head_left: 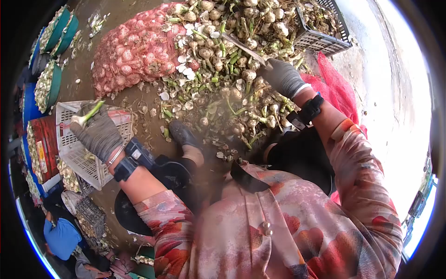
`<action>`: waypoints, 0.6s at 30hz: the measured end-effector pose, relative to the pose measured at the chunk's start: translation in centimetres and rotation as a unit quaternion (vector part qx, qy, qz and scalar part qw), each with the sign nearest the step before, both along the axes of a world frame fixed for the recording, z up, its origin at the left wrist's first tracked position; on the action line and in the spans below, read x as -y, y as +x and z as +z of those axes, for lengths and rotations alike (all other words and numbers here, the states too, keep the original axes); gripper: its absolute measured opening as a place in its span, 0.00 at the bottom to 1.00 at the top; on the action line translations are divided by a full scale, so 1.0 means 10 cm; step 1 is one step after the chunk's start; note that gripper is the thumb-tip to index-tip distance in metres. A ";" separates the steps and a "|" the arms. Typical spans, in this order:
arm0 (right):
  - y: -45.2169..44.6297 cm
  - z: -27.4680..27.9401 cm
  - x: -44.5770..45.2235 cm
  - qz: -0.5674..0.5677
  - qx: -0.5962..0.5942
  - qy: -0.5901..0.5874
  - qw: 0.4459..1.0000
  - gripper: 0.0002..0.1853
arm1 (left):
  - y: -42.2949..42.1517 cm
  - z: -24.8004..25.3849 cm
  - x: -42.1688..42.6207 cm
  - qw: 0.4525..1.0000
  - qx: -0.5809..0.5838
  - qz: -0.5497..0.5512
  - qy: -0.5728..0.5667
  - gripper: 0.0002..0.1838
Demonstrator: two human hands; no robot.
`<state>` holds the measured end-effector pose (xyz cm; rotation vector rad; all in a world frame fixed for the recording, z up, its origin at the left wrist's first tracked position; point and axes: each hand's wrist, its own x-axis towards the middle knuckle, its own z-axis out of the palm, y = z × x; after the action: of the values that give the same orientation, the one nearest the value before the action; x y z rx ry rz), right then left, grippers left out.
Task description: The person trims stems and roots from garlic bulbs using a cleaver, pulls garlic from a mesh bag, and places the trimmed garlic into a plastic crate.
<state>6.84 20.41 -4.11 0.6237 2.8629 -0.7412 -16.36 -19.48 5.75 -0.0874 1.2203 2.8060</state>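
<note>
My left hand (98, 133), in a grey glove, is closed around a garlic bulb (81, 120) with a short green stem. It is held over a white plastic crate (95, 168) at the left. My right hand (282, 77), also gloved, grips the handle of a knife (245, 48), whose blade points up and left over the garlic heap (241, 100). Bulbs with stems, cut green pieces and loose skins make up that heap in front of my feet. The knife's handle is mostly hidden in my fingers.
A full red mesh sack of garlic (134, 51) lies beyond the crate. A black crate (320, 39) stands at the upper right, near pink netting (337, 88). Green tubs (55, 86) and a red crate (43, 144) line the left. A person in blue (62, 238) is at the lower left.
</note>
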 end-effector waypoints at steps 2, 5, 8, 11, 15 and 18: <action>-0.06 -0.10 -0.05 0.030 -0.037 -0.012 0.999 0.20 | -0.20 -0.23 0.36 0.997 0.018 0.043 0.062 0.25; -0.15 -0.14 -0.06 0.048 -0.089 -0.019 0.995 0.21 | 0.00 -1.09 -0.08 0.969 0.056 -0.069 -0.229 0.29; -0.17 0.50 0.23 -0.058 -0.003 -0.083 0.995 0.18 | 0.52 -2.82 -0.50 0.858 0.025 -0.238 -0.455 0.19; -0.11 0.74 0.24 -0.063 -0.024 -0.112 0.991 0.16 | 1.24 -3.68 -0.66 0.610 -0.015 -0.316 -0.727 0.25; 0.02 0.68 0.16 -0.108 -0.044 -0.173 0.978 0.18 | 1.33 -2.77 -0.98 0.398 0.010 -0.412 -0.820 0.22; 0.04 0.68 0.11 -0.107 -0.043 -0.143 0.983 0.14 | 1.21 -2.98 -0.96 0.739 0.178 -0.263 -0.594 0.19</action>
<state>7.28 19.27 2.72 0.8838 2.7124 -1.2114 -4.27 -9.91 -24.04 -0.2708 2.1995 1.1120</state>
